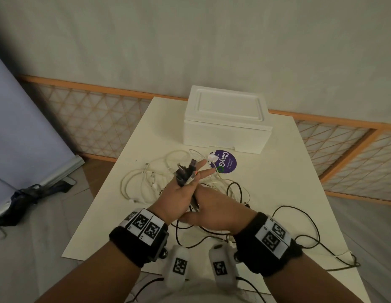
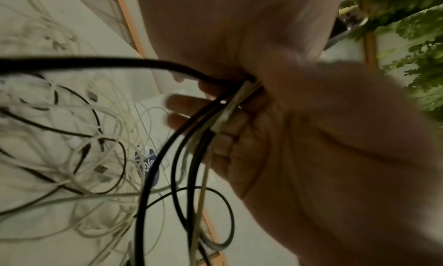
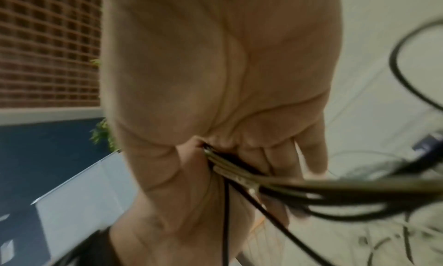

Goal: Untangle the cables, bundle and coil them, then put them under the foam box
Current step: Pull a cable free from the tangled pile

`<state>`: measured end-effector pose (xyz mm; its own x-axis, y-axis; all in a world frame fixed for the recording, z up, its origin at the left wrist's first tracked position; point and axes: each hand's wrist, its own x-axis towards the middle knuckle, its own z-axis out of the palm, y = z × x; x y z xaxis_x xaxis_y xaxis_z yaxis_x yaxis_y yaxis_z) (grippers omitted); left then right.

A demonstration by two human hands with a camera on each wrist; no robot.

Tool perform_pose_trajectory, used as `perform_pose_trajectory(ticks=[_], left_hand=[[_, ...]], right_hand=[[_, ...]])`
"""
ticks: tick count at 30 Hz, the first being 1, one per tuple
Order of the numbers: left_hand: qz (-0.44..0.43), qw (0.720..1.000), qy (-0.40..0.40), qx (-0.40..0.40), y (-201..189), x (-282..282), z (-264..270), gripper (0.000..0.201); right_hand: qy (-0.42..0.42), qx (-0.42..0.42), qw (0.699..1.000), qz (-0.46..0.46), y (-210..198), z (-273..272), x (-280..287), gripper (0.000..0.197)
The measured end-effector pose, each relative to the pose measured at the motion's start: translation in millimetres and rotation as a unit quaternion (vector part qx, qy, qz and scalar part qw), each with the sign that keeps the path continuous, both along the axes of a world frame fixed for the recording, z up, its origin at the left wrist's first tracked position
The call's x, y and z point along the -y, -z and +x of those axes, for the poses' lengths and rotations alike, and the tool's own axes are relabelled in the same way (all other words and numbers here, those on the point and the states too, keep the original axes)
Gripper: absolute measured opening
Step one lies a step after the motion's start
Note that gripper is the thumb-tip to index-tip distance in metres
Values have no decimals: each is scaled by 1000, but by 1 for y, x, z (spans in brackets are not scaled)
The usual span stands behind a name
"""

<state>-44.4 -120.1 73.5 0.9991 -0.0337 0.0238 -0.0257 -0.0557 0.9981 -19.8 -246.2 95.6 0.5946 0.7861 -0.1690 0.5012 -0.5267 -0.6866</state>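
The pale surface (image 1: pixel 266 182) fills the middle of the head view, its near edge cut off behind the forearms. At its far end stands the white foam box (image 1: pixel 225 119), lid on, resting flat on the surface. Just in front of the box lies a round purple sticker (image 1: pixel 228 162), partly covered by a white cable end, so its small print is unreadable.

The cables (image 1: pixel 146 180) sprawl between box and hands: white ones loop to the left, black ones (image 1: pixel 299 226) trail right and off the near edge, and where they cross under the hands the strands cannot be told apart.

The left hand (image 1: pixel 179 195) is raised over the tangle with a cluster of dark and grey plug ends (image 1: pixel 187 173) standing up from it; two fingers stick out straight while the others and the thumb are curled round the bunch. The right hand (image 1: pixel 214 211) lies against it, palm turned inward. In the right wrist view its thumb (image 3: pixel 191 160) and the base of its fingers pinch several strands where they pass the palm, though blur hides how many.

The left wrist view is blurred too: black and white strands (image 2: pixel 191 146) run down past the curled fingers (image 2: pixel 230 133), and the plugs themselves are hidden.
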Motion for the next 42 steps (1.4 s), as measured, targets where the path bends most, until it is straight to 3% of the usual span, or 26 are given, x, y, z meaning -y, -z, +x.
perform_pose_trajectory(ticks=[4,8,10,12,14,16,19,21,24,25,28,31,36,38,42], left_hand=[[38,999,25,1,-7,4,5,47],[18,999,23,-22,-10,8,8,32],[12,1000,12,-25,-9,10,10,33],[10,999,11,-30,-9,11,12,34],[-28,999,13,-32,-9,13,14,24],[-107,994,3,-23,-9,15,15,16],[-219,975,-47,-4,-7,14,18,37],[-250,967,-56,3,-9,13,19,48],[-273,961,-45,3,-14,9,17,67],[-279,959,-40,0,-14,7,16,69],[-269,962,-40,-12,-17,2,14,56],[-238,966,-96,-37,-17,4,14,33],[-230,966,-111,-39,-16,2,14,21],[-217,968,-126,-18,-17,-2,14,28],[-227,968,-108,5,-14,-10,14,64]], right_hand=[[58,-67,995,49,5,12,10,9],[56,-71,993,77,12,13,19,12],[51,-69,992,90,14,17,20,27],[44,-82,992,81,18,22,22,23],[43,-114,989,81,16,21,26,14],[41,-142,985,91,14,18,27,18],[59,-104,988,98,12,17,29,9],[70,-75,990,94,11,19,28,15],[82,-112,987,79,11,21,28,6],[83,-129,986,71,10,19,29,12],[80,-177,978,71,10,17,29,22],[96,-211,964,129,9,17,26,11],[133,-191,957,172,8,19,15,16],[133,-194,957,172,10,19,13,22],[128,-212,959,140,10,21,10,31]])
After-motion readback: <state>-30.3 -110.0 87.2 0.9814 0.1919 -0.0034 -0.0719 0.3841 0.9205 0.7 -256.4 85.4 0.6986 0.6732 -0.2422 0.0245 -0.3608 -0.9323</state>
